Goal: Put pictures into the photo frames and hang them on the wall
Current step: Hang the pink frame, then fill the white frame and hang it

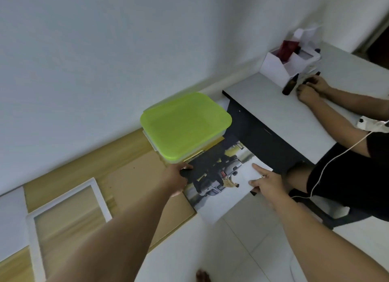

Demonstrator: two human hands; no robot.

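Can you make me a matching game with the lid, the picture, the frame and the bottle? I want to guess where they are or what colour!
Things:
1 lid
2 picture
3 frame
4 bottle

Clues:
A stands on the grey desk
B bright green
C held by the left hand and the right hand
D white, lying flat

Pairs: 1-B, 2-C, 3-D, 4-A

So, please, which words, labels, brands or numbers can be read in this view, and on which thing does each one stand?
No text can be read here.
picture: a small pale mark on the dark vehicle, too blurred to read.
red packet in the white box: any print is too blurred to read.
brown bottle: no label can be made out.
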